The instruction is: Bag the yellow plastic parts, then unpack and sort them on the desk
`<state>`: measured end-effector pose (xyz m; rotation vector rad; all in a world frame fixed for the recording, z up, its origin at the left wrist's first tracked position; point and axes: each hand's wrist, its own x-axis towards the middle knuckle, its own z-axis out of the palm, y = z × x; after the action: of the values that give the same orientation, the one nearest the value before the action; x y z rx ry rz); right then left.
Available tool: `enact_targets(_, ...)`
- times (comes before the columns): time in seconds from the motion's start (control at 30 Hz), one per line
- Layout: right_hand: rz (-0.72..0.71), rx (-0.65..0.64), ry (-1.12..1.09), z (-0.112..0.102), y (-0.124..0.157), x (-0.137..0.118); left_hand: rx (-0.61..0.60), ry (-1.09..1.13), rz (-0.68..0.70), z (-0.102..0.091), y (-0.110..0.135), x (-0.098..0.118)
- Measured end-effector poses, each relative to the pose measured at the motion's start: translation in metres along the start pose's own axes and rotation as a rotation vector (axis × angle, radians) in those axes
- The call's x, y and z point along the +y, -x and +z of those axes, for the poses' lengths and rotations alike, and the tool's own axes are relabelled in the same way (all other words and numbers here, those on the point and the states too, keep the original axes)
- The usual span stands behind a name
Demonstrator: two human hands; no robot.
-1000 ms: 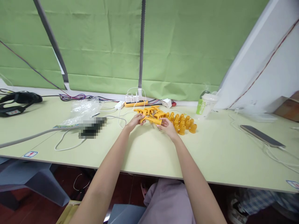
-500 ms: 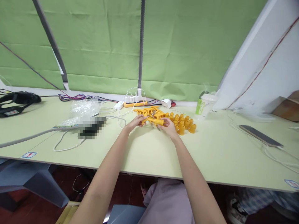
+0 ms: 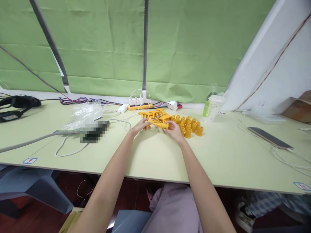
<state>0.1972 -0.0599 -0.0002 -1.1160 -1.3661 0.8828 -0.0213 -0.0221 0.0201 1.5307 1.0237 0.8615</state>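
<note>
Both my hands reach out to the far middle of the pale green table (image 3: 155, 155). My left hand (image 3: 140, 126) pinches the left end of a yellow plastic bar-shaped part (image 3: 157, 123), and my right hand (image 3: 174, 129) grips its right end. Small metal chains hang under the part. Behind it lies a pile of similar yellow T-shaped parts (image 3: 155, 114). To the right stands a cluster of several small yellow cone-shaped pieces (image 3: 190, 125), close to my right hand.
A yellow-and-white power strip (image 3: 137, 104) with white cables sits at the back. A clear plastic bag (image 3: 85, 114) and a blurred dark object (image 3: 93, 131) lie left. A cup (image 3: 213, 108) stands right of the cones. A phone (image 3: 267, 137) lies far right, a black headset (image 3: 17, 105) far left.
My hands and the yellow part stay in nearly the same place; the fingers shift slightly on the part. The view has drifted a little.
</note>
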Motion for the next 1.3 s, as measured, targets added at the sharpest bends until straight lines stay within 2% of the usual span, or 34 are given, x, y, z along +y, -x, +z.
enact_targets(0.43, -0.007, 0.004, 0.034, 0.001, -0.001, 0.002, 0.055, -0.142, 0.010, 0.008, 0.006, 0.009)
enact_targets(0.63, -0.004, 0.008, 0.045, 0.001, -0.002, 0.004, 0.057, -0.172, -0.001, 0.008, 0.001, 0.004)
enact_targets(0.8, -0.007, 0.005, 0.056, 0.002, -0.001, 0.003, 0.111, -0.245, -0.013, 0.009, -0.004, -0.002)
enact_targets(0.97, -0.013, 0.008, 0.064, 0.003, 0.001, 0.000, 0.133, -0.215, -0.030, 0.010, -0.004, -0.002)
enact_targets(1.3, -0.008, -0.004, 0.082, 0.004, 0.002, 0.000, 0.190, -0.247, 0.021, 0.014, -0.009, -0.009)
